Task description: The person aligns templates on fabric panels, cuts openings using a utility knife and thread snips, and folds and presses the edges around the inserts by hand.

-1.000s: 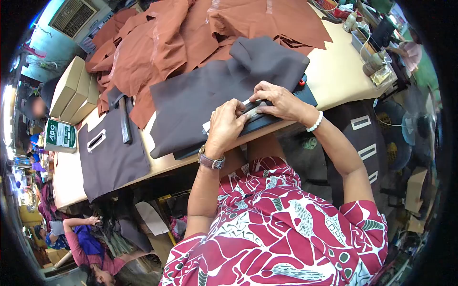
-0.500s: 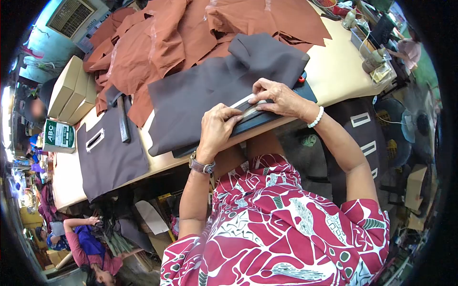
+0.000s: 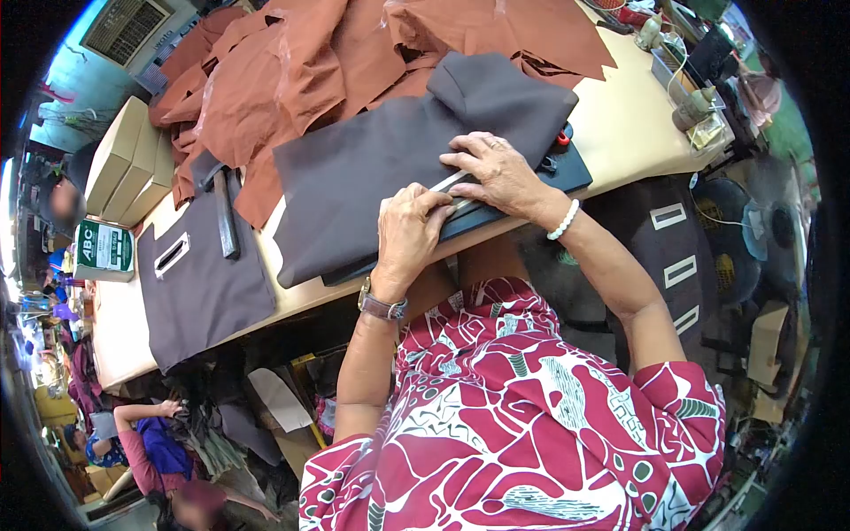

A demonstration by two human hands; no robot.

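A large dark grey sheet (image 3: 354, 168) lies near the table's front edge, over a black board (image 3: 567, 173). Along its front runs a narrow white-edged strip (image 3: 453, 180), partly covered by my fingers. My left hand (image 3: 412, 232), with a watch at the wrist, has thumb and fingers closed on the strip's near part. My right hand (image 3: 498, 177), with a bead bracelet, rests at the strip's farther part, its fingers bent and pressing there. The fingertips of both hands nearly meet. A red-ringed tool, perhaps scissors (image 3: 563, 140), shows at the sheet's right edge.
Brown sheets (image 3: 310, 71) are heaped at the back. A hammer (image 3: 226, 212) lies on another grey piece (image 3: 208, 292) with a framed slot. Boxes (image 3: 128, 168) and a green-white tin (image 3: 104, 250) stand left. A tray (image 3: 682, 84) is at right; a co-worker (image 3: 159, 447) is lower left.
My right hand has shifted slightly left along the strip, exposing more of the board and the red-ringed tool. My left hand has moved closer to it after drawing back a little.
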